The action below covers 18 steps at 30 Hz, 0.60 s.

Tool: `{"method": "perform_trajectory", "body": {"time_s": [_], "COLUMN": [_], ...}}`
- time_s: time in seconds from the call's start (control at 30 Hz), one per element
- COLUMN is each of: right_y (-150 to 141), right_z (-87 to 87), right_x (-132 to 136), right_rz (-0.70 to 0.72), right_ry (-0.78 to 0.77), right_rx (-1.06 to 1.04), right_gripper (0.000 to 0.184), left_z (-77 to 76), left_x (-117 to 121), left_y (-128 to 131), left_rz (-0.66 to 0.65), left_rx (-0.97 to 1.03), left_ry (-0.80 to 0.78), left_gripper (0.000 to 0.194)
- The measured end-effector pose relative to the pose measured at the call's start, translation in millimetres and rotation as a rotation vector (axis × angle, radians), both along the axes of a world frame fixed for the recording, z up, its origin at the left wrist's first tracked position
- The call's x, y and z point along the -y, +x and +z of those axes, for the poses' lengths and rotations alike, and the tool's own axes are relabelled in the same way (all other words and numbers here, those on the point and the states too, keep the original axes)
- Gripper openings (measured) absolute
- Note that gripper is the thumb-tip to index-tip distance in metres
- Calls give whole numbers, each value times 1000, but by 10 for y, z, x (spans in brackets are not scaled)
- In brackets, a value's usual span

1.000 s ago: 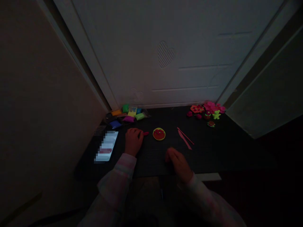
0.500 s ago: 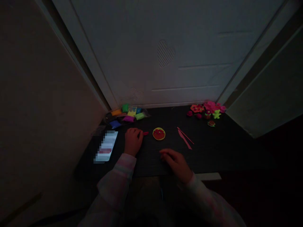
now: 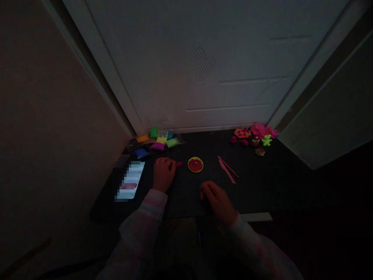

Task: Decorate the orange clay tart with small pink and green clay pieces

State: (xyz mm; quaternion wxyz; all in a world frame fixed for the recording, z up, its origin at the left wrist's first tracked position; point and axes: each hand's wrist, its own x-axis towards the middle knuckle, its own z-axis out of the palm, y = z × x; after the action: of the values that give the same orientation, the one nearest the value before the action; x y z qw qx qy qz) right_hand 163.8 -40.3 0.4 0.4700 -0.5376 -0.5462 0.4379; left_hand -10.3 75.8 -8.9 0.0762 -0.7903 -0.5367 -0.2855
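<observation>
In the head view, my left hand (image 3: pixel 163 175) lies palm down on the bench (image 3: pixel 262 190), fingers bent, with a red piece (image 3: pixel 179 164) poking out beside my fingertips; I can't tell whether I'm pinching it. My right hand (image 3: pixel 220 202) is loosely curled nearer me; whether it holds anything, I can't tell. The yellow-rimmed red disc (image 3: pixel 195 165) sits flat between and just beyond my hands, left of the pink knife (image 3: pixel 226 172). It looks light, soft and easily dented, so I'd take it gently by opposite edges, off the raised middle.
</observation>
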Motion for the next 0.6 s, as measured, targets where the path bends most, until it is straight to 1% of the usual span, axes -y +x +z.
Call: {"method": "perform_trajectory", "body": {"time_s": [0.2, 0.33, 0.47, 0.6], "right_y": [-22, -19, -9, 4], "right_z": [18, 7, -6, 4], "right_x": [5, 0, -5, 2], "right_rz": [-18, 10, 30, 34], "right_ry": [-27, -13, 15, 40], "right_rx": [11, 21, 30, 37], "right_gripper": [21, 12, 23, 28], "left_z": [-16, -7, 5, 9], "left_x": [-6, 0, 6, 8], "left_y": [-1, 2, 5, 6], "left_rz": [-5, 0, 1, 4], "left_rx": [12, 16, 16, 15], "left_ry": [13, 6, -2, -5], "left_gripper": [24, 23, 22, 21]}}
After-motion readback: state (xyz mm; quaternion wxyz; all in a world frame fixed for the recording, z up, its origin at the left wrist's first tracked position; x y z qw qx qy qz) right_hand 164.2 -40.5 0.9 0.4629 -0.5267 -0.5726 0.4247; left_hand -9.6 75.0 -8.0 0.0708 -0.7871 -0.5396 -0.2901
